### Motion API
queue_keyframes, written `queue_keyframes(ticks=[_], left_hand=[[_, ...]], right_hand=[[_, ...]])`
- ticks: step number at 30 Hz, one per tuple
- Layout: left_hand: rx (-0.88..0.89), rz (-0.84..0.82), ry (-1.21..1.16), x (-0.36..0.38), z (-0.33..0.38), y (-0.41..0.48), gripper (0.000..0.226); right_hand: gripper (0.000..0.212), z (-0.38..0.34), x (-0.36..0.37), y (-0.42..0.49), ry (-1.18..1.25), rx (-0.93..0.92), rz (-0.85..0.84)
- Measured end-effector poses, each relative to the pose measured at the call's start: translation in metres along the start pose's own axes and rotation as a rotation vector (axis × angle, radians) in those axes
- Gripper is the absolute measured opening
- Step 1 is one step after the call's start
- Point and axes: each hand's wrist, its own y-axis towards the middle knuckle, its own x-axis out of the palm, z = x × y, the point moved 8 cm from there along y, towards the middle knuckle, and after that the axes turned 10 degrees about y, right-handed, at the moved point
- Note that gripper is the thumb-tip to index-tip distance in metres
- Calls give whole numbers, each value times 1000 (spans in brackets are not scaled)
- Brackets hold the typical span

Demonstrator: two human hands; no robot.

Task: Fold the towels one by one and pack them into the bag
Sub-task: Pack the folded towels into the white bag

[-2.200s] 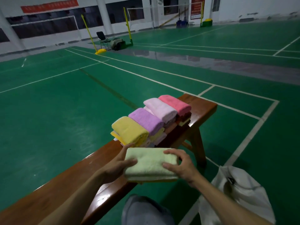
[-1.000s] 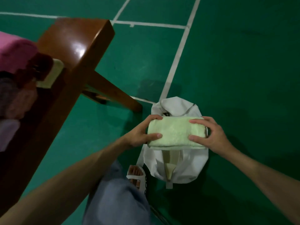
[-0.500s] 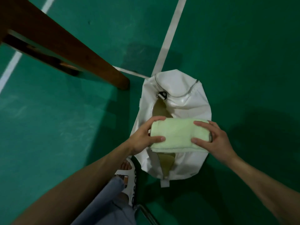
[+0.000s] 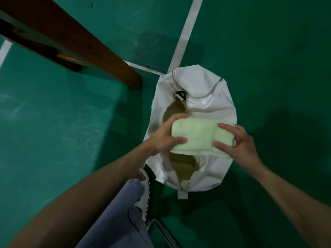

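A folded pale green towel [image 4: 197, 136] is held level just above the open mouth of a white bag [image 4: 211, 97] that lies on the green floor. My left hand [image 4: 166, 135] grips the towel's left end and my right hand [image 4: 238, 142] grips its right end. The bag's zip is open and its tan lining [image 4: 182, 163] shows above and below the towel. The other towels are out of view.
A brown wooden bench leg [image 4: 86, 49] slants down to the floor left of the bag. My grey trouser leg [image 4: 125, 212] and a white sandal [image 4: 145, 199] are near the bag's lower left. A metal tube [image 4: 166, 233] lies at the bottom. White court lines [image 4: 186, 33] cross the floor.
I carried the green towel from the bench down to the bag on the floor. In the last half second it sank slightly closer to the bag's opening.
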Motion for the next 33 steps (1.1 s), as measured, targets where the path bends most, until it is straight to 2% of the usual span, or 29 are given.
queue_keyframes(ticks=[5, 11, 14, 19, 23, 27, 29, 33], left_hand=[[-57, 80, 104, -43, -33, -17, 67], [-64, 128, 282, -59, -60, -19, 70], [-56, 136, 320, -64, -68, -17, 72], [-100, 102, 429, -64, -76, -13, 72], [-51, 14, 461, -39, -61, -5, 73], [-129, -16, 152, -5, -55, 6, 60], [-140, -21, 116, 14, -55, 10, 59], [-227, -168, 74, 47, -68, 10, 55]], right_hand=[[54, -3, 58, 4, 104, 23, -67], [54, 12, 97, 9, 101, 71, -76], [55, 17, 116, 13, 92, 33, -110], [56, 38, 132, 9, -61, 82, -247], [61, 56, 101, 1, -192, 107, -305], [60, 51, 56, 4, -190, 105, -200], [62, 51, 37, 8, -240, 104, -180], [64, 65, 32, 7, -395, 137, -343]])
